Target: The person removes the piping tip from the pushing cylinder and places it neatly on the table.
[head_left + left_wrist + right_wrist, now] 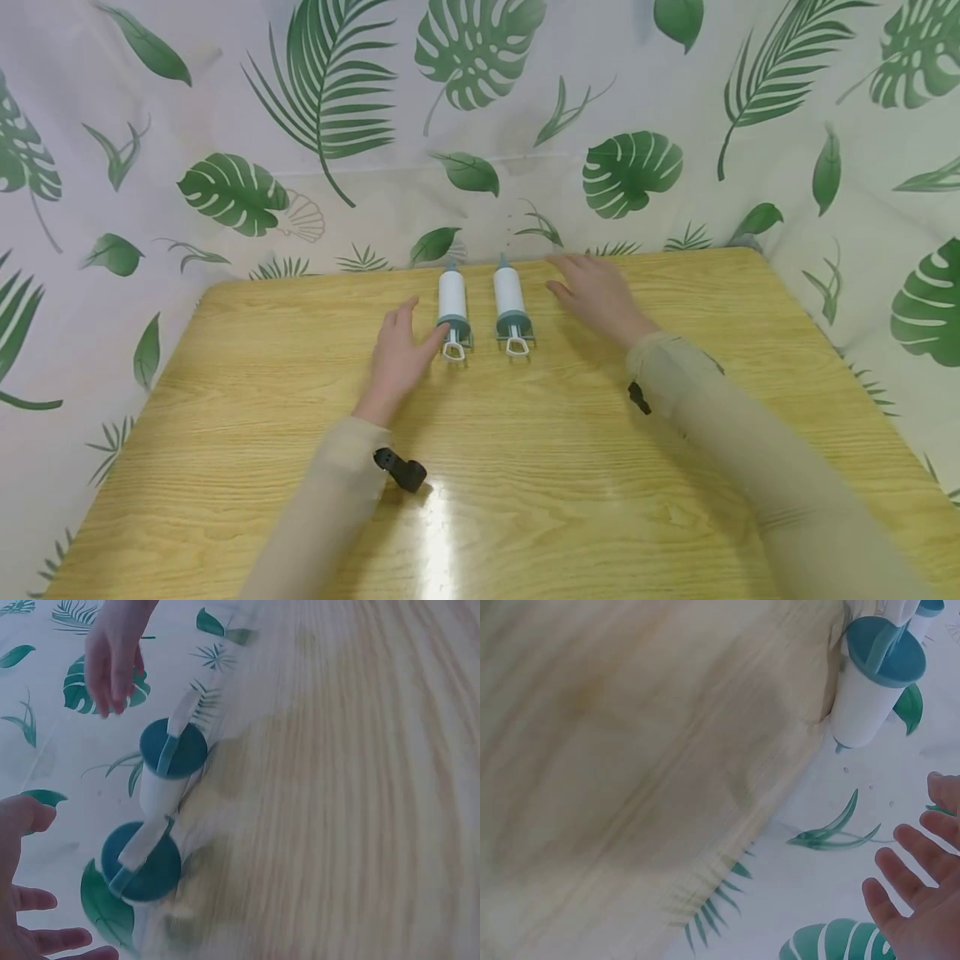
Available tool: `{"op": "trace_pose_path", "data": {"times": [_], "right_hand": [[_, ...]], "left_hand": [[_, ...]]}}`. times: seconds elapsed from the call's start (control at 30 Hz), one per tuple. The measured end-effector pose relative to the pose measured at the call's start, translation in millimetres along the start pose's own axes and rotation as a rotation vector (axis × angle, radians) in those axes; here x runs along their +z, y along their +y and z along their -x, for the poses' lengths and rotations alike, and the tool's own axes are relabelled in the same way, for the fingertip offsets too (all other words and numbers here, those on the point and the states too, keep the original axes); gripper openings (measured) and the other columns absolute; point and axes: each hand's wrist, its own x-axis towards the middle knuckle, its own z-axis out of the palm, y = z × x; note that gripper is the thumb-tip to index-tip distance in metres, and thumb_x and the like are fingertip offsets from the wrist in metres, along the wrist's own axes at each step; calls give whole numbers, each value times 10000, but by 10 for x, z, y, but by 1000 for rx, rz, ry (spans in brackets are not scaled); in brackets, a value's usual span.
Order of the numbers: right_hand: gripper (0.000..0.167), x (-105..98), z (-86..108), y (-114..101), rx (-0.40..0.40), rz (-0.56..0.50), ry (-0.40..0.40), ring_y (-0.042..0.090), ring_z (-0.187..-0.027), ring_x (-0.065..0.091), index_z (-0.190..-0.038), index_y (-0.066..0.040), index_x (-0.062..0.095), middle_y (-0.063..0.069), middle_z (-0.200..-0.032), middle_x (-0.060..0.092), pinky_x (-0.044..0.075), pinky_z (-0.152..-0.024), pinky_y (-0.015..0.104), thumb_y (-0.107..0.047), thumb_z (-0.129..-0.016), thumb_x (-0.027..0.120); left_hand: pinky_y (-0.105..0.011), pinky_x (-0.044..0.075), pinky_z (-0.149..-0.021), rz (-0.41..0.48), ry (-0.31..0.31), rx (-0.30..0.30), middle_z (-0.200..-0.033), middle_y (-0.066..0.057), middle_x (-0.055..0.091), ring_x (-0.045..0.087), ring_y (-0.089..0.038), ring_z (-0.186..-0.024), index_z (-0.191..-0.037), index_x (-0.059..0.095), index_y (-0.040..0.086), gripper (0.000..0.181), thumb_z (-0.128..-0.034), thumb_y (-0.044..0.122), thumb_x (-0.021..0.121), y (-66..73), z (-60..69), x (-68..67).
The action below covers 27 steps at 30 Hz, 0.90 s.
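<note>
Two white cylinders lie side by side at the far edge of the table. Each has a teal end cap, a narrow teal tip and a white loop handle, like a large syringe. My left hand [397, 354] is beside the left cylinder [452, 293], thumb and fingers spread. Its thumb overlaps the cap in the head view, but the left wrist view shows a gap between the fingers [64, 939] and the nearer cylinder [142, 862]. To the right of the right cylinder [508, 290], my right hand [596, 298] hovers with fingers extended, holding nothing.
The wood-grain table [525, 467] spreads out in front. A white leaf-print cloth [525, 150] rises behind the table and along both sides. A black wrist device [401, 469] sits on the left sleeve, and a dark strap [639, 398] is on the right sleeve.
</note>
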Motion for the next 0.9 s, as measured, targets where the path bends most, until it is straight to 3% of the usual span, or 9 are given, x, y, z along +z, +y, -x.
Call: {"op": "trace_pose_path", "data": {"times": [0.17, 0.4, 0.5, 0.67, 0.9], "right_hand": [[453, 44, -239, -136, -36, 30, -39, 350, -1232, 469, -1392, -83, 480, 142, -1364, 513, 355, -1037, 491, -268, -983, 543], [447, 56, -519, -326, -156, 99, -25, 327, -1176, 523, -1360, -87, 523, 133, -1317, 553, 429, -969, 472, -184, -938, 630], [466, 40, -623, -403, -186, 143, -58, 320, -1176, 528, -1362, -98, 524, 124, -1314, 559, 425, -985, 446, -150, -918, 655], [495, 134, -780, -501, -164, 156, -163, 318, -1212, 499, -1394, -130, 491, 110, -1353, 529, 411, -993, 469, -115, -923, 640], [532, 283, -845, -584, -129, 57, -182, 313, -1227, 478, -1402, -140, 484, 103, -1369, 515, 404, -991, 492, -33, -902, 634]], "left_hand": [[-476, 398, -995, 76, -9, -24, -1365, -198, 378, 443, -340, -1205, -1465, 325, 93, 718, -910, 454, 603, 62, -85, 170], [-438, 443, -918, 122, 35, -58, -1293, -207, 428, 481, -313, -1096, -1432, 365, 46, 682, -897, 361, 648, 132, -192, 333], [-420, 463, -872, 99, 51, -64, -1260, -192, 435, 478, -295, -1058, -1431, 360, 47, 703, -889, 381, 658, 164, -248, 373], [-394, 484, -802, 30, 61, -89, -1232, -177, 438, 475, -279, -1014, -1446, 344, 75, 755, -863, 420, 677, 182, -333, 446], [-408, 501, -766, -39, 46, -98, -1208, -186, 464, 513, -301, -981, -1465, 333, 101, 785, -846, 407, 706, 187, -368, 473]]}}
